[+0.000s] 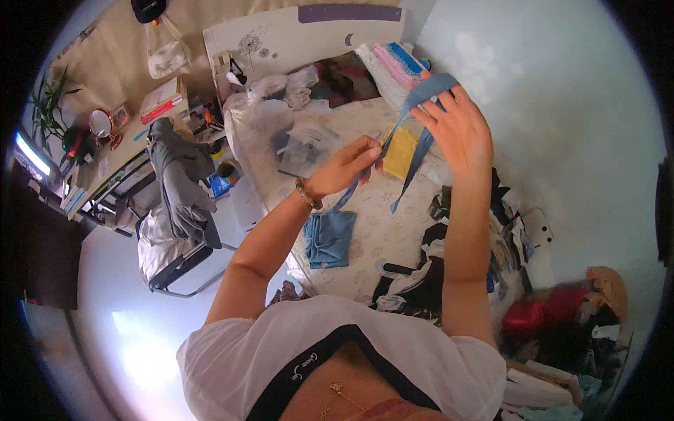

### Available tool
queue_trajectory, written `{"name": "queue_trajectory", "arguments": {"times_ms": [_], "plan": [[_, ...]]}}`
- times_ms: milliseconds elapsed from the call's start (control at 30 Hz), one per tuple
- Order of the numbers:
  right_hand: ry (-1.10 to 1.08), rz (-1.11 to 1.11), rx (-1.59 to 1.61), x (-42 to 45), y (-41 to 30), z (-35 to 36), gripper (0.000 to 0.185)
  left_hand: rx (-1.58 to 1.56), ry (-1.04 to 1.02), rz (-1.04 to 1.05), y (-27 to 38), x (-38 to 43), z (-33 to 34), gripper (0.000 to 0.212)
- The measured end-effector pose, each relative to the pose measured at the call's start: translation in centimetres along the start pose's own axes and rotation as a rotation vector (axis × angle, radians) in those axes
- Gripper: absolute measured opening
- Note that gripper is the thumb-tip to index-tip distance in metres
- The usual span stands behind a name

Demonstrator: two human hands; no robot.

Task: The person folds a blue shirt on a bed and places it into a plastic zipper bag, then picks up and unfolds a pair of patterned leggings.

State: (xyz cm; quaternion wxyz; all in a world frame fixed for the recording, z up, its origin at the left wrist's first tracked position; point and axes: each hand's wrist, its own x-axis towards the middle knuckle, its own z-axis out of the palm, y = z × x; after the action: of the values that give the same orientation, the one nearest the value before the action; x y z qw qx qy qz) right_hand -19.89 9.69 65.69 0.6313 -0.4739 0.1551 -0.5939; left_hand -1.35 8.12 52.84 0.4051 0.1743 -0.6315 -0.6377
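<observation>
A long blue fabric strip [429, 90] runs between my two hands above the bed. My left hand [339, 171], with a beaded bracelet at the wrist, pinches the strip between thumb and fingers. Over the spread fingers of my right hand [463, 131] the strip is looped, and its pointed loose end hangs down. Below my left hand a folded blue garment [330, 239] lies on the patterned bed sheet [363, 231]. The lower part of the strip reaches down towards this garment; whether they join is unclear. Behind the strip lies a yellow packet or cloth [401, 152].
Clear plastic bags [305, 150] lie on the bed's far left. Dark and white clothes [416, 276] are heaped near my right arm, with a dark phone-like object [397, 269] beside them. To the left, a chair [184, 263] draped with grey clothing [176, 179] stands by a desk [113, 168].
</observation>
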Motion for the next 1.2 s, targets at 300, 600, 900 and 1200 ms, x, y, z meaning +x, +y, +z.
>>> {"name": "queue_trajectory", "arguments": {"times_ms": [300, 600, 900, 1200], "plan": [[0.088, 0.313, -0.406, 2.0, 0.7, -5.7, 0.021, -0.029, -0.093, 0.209, 2.2, 0.0, 2.0, 0.012], [-0.082, 0.255, -0.807, -1.7, 2.1, -2.3, 0.026, -0.007, 0.051, 0.101, 2.7, 0.0, 1.1, 0.011], [-0.079, -0.005, -1.374, -1.8, 2.7, 0.1, 0.014, 0.199, 0.151, 0.087, 3.1, 0.4, 0.8, 0.012], [-0.16, -0.204, -1.461, -0.5, 2.1, 2.3, 0.013, -0.029, 0.147, 0.136, 4.4, -0.4, 0.8, 0.014]]}}
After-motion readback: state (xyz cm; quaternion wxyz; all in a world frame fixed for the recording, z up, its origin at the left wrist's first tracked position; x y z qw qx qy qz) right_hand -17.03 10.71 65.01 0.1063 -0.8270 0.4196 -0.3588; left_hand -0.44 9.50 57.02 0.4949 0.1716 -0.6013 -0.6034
